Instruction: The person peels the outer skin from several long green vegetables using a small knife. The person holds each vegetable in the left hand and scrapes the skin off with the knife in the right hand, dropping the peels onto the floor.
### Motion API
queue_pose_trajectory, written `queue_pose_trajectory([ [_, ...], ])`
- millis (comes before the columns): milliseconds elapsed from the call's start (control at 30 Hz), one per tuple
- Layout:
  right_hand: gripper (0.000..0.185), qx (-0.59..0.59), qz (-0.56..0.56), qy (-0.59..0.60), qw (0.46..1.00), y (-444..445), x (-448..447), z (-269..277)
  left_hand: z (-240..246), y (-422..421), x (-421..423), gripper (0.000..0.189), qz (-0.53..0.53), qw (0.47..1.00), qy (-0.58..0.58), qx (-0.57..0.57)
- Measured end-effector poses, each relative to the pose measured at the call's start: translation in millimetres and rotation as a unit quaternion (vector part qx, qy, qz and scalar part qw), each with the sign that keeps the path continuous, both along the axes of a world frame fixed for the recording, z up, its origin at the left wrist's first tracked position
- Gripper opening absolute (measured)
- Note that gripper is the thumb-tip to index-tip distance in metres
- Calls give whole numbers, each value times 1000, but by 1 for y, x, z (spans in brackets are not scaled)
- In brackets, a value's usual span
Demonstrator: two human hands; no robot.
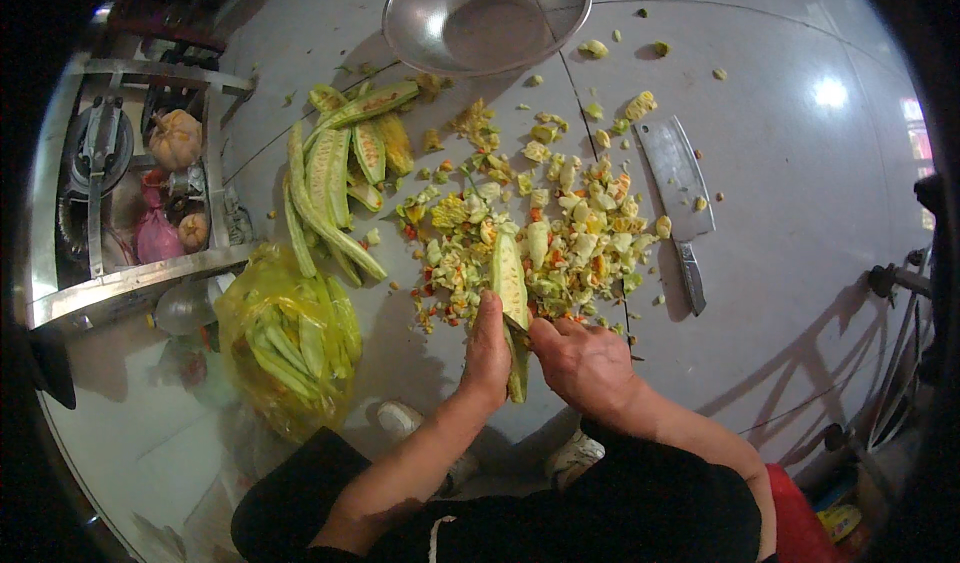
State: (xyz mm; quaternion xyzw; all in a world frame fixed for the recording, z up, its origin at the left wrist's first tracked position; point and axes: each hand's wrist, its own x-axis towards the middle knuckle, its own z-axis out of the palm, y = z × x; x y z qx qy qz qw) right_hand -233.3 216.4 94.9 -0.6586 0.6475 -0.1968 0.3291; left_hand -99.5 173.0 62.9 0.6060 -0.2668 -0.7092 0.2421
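My left hand (489, 357) grips a halved long green gourd (510, 282), its pale, seeded inner face turned up. Against the gourd's right edge, my right hand (585, 364) is closed around what looks like a thin tool, mostly hidden by the fingers. Beyond and around the gourd's far end spreads a heap of chopped pale-green and yellow pieces (592, 229) with orange bits. More gourd halves (326, 180) lie piled to the left. A yellow plastic bag (285, 345) nearer to me holds green gourd lengths.
A metal basin (487, 23) stands on the tiled floor (780, 188) at the far side. Right of the heap lies a cleaver (679, 180). A metal frame (142, 263) at left surrounds small pumpkins (177, 141) and a pink bag (158, 233). Metal rods (896, 353) stand at right.
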Motion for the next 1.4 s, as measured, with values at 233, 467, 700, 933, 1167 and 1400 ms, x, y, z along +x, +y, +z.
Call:
queue_pose_trajectory([
  [233,6,22,-18,13,1000,-8,-1,-5,-1,0,-7,52,-125,973,-109,-163],
  [467,7,38,-25,3,999,-14,0,-13,-10,-2,-2,44,-132,971,-147,-136],
  [700,4,-20,-25,-3,999,-9,-4,-34,-7,-11,1,52,-200,957,-191,-83],
  [933,4,37,54,25,998,-26,-22,-27,12,-32,15,76,-298,930,-192,96],
  [1167,3,3,-39,5,999,-18,-28,-41,3,-32,30,56,-218,966,-117,74],
  [1400,6,9,-33,-75,997,-1,-25,-32,5,-23,35,48,-105,985,21,132],
])
